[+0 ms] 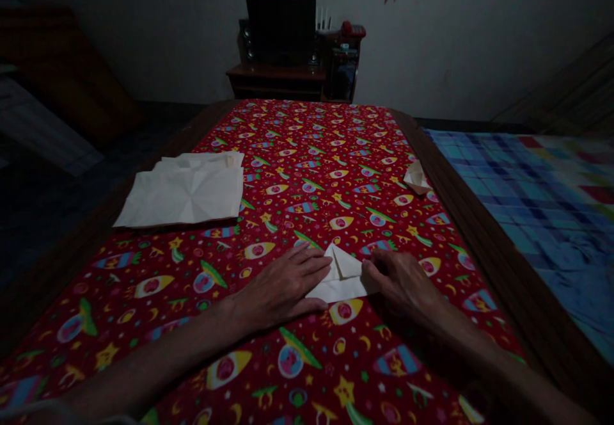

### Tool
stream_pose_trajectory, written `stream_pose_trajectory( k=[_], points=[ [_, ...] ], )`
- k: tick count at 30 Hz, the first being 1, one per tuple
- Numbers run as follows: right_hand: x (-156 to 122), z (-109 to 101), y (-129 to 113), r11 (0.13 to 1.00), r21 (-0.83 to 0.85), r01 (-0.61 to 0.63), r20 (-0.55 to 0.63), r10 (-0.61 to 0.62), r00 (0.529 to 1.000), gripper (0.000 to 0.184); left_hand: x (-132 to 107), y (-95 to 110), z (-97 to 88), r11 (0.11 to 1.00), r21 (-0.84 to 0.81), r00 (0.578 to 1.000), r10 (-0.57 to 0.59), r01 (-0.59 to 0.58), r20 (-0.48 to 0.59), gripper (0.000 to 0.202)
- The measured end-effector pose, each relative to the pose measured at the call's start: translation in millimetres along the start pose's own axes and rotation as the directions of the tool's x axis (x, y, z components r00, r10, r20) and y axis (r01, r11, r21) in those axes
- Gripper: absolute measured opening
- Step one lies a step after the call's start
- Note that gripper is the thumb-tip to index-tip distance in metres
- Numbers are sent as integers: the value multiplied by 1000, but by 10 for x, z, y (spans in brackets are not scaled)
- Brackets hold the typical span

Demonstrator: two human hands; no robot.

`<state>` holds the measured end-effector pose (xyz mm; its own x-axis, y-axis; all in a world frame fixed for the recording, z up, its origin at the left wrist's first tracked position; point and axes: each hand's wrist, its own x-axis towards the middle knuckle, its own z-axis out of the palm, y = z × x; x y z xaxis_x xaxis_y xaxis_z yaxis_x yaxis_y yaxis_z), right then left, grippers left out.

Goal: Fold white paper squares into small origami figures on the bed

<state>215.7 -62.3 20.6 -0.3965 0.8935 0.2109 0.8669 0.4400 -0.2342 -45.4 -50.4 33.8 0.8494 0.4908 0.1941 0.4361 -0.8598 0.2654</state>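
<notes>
A small piece of folded white paper [341,278] lies on the red patterned cloth in front of me, with a triangular flap standing slightly raised at its top. My left hand [288,282] rests flat over the paper's left side, fingers stretched and thumb apart. At the paper's right edge, my right hand [400,281] has its fingers curled, with thumb and forefinger closed on the corner. The fingers of both hands cover the paper's two ends.
A stack of creased white paper sheets [187,191] lies at left. A small folded paper piece [417,178] sits near the right edge. The red cloth [307,233] covers a brown-edged surface. Beyond stands a wooden stand [278,74] with a dark monitor [282,28].
</notes>
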Motion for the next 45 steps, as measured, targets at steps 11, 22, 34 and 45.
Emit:
stream_pose_trajectory(
  k=[11, 22, 34, 45],
  points=[
    [-13, -67, -107, 826, 134, 548, -29, -549, 835, 25, 10, 162, -9, 1000, -3, 999, -11, 11, -32, 52],
    [-49, -57, -82, 832, 300, 466, -58, -472, 880, 24, -27, 170, 91, 974, -212, 985, -107, 77, -134, 33],
    [-82, -36, -51, 907, 341, 247, -134, -213, 968, 17, -40, 144, 205, 935, -329, 916, -241, 130, -321, 16],
    [-22, -68, -119, 987, 155, 36, 9, -38, 999, 27, 3, 90, 234, 922, -214, 883, -374, 322, -285, 17]
  ],
)
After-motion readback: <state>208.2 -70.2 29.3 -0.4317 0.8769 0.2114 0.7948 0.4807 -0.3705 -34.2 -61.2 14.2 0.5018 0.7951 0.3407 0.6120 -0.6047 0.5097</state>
